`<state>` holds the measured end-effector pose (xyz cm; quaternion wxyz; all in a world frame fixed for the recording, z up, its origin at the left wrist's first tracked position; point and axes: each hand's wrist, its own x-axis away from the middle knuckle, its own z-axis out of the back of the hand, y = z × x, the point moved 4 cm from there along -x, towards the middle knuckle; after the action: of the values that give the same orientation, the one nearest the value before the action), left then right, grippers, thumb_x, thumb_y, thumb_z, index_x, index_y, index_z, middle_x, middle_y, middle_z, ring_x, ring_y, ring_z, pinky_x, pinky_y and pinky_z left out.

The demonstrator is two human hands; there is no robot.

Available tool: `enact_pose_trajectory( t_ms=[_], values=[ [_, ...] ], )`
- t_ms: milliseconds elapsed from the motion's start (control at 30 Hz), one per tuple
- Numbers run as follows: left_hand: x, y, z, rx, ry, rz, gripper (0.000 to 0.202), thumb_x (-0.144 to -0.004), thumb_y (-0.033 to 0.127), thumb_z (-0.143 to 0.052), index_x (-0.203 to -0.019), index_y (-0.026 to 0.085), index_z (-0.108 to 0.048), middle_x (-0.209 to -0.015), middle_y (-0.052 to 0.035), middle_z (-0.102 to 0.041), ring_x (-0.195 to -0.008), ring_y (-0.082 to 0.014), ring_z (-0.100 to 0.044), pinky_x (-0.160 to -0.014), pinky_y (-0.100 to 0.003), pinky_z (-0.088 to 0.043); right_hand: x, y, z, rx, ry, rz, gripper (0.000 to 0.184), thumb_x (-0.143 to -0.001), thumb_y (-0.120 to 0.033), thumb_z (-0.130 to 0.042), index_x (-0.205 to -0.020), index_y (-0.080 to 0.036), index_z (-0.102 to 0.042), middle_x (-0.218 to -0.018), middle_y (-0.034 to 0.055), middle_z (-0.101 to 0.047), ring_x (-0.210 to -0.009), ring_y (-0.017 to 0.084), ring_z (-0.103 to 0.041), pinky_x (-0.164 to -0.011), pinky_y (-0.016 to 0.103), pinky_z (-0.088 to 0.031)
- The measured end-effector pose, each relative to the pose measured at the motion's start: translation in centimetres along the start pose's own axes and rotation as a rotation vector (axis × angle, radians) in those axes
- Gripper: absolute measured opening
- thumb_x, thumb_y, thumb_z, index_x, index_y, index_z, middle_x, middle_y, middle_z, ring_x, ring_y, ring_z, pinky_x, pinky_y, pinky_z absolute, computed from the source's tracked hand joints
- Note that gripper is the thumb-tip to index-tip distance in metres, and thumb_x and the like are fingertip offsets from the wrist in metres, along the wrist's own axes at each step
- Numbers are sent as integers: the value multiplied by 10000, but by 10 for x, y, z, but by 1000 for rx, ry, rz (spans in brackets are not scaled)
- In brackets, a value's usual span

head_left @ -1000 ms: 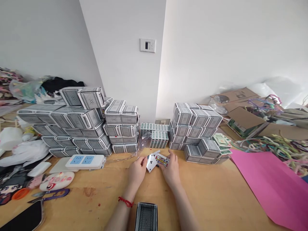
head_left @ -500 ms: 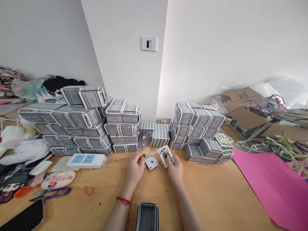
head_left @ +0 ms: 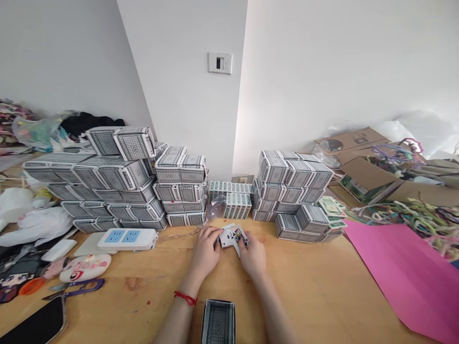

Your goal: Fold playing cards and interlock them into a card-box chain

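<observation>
My left hand (head_left: 207, 249) is closed at the left edge of some face-up playing cards with clubs (head_left: 225, 238), just above the table. My right hand (head_left: 253, 255) grips a few face cards, a jack (head_left: 242, 234) on top, by their right side. The two groups of cards meet and overlap between my hands. How many cards each hand has is hidden. Nearer to me, between my forearms, stands an open-topped box with a grey card-back pattern (head_left: 218, 321).
Stacks of grey patterned card boxes stand at the left (head_left: 125, 173) and right (head_left: 274, 169). Green-edged card decks (head_left: 238, 205) sit between them. A white power strip (head_left: 128, 239), phone (head_left: 38, 322) and snips (head_left: 77, 288) lie left; pink paper (head_left: 387, 272) lies right.
My right hand has moved left and turned inward, bringing the jack over the club cards. My left hand has shifted slightly toward them. The view has tilted a little.
</observation>
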<state>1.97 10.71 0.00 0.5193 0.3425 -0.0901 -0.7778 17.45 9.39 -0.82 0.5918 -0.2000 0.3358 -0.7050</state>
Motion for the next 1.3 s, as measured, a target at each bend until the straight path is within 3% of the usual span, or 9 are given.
enact_pose_trajectory(
  t_ms=[200, 333, 500, 600, 833, 967, 1100, 1200, 1300],
  values=[
    [0, -5, 0, -69, 130, 65, 303, -745, 112, -473, -1015, 204, -575, -1036, -71, -556, -992, -229, -477, -879, -404, -402, 0, 5, 9, 40, 138, -123, 281, -820, -270, -356, -967, -175, -576, -809, 91, -677, -744, 206, -615, -582, 246, -365],
    [0, -2, 3, -101, 155, 76, 255, -748, 151, -492, -977, 205, -592, -1010, -71, -566, -952, -232, -488, -852, -405, -411, 1, 9, 8, 144, 146, -200, 288, -811, -292, -374, -986, -193, -580, -763, 83, -658, -681, 222, -591, -561, 274, -349],
    [1, 8, 7, -107, 184, 80, 213, -753, 191, -504, -937, 217, -608, -983, -62, -585, -971, -245, -488, -862, -424, -387, 1, 10, 8, 220, 360, -31, 277, -763, -277, -445, -952, -147, -600, -843, 123, -577, -856, 268, -499, -694, 325, -362],
    [1, 12, 12, -75, 235, 95, 217, -766, 189, -485, -948, 224, -597, -981, -61, -583, -976, -243, -491, -865, -432, -383, 1, 11, 10, 256, 450, -2, 290, -743, -266, -468, -953, -117, -601, -904, 151, -534, -873, 290, -451, -725, 365, -340],
    [0, 18, 35, 54, 392, 32, 262, -791, 168, -434, -1023, 224, -542, -982, -66, -558, -983, -207, -515, -873, -376, -424, -4, 9, 8, 162, 370, 24, 216, -754, -200, -428, -836, -170, -625, -856, 114, -566, -850, 266, -454, -713, 355, -312],
    [-6, 41, 60, 39, 349, -49, 272, -790, 136, -426, -1016, 230, -544, -1032, -51, -558, -1035, -194, -495, -922, -363, -400, -6, 8, 4, 99, 285, -4, 198, -744, -193, -438, -786, -190, -631, -816, 87, -611, -849, 254, -478, -713, 342, -304],
    [-33, 67, 77, -7, 224, -150, 286, -795, 130, -420, -1043, 222, -525, -1103, -40, -542, -1096, -175, -460, -970, -334, -363, -6, 6, 2, 53, 235, -20, 212, -742, -189, -437, -810, -203, -638, -832, 73, -633, -857, 244, -497, -741, 349, -293],
    [-67, 75, 73, -149, 89, -199, 302, -776, 133, -459, -1065, 205, -507, -1128, -38, -544, -1111, -172, -449, -982, -319, -342, -7, 7, 3, 22, 219, -39, 216, -738, -190, -439, -812, -201, -641, -826, 69, -640, -863, 242, -508, -747, 348, -292],
    [-99, 71, 59, -384, -27, -171, 340, -752, 210, -541, -1084, 153, -496, -1132, -92, -548, -1088, -209, -469, -928, -322, -371, -8, 8, 5, -24, 205, -52, 220, -732, -188, -440, -815, -202, -644, -818, 63, -651, -861, 240, -523, -743, 343, -296]
  ],
)
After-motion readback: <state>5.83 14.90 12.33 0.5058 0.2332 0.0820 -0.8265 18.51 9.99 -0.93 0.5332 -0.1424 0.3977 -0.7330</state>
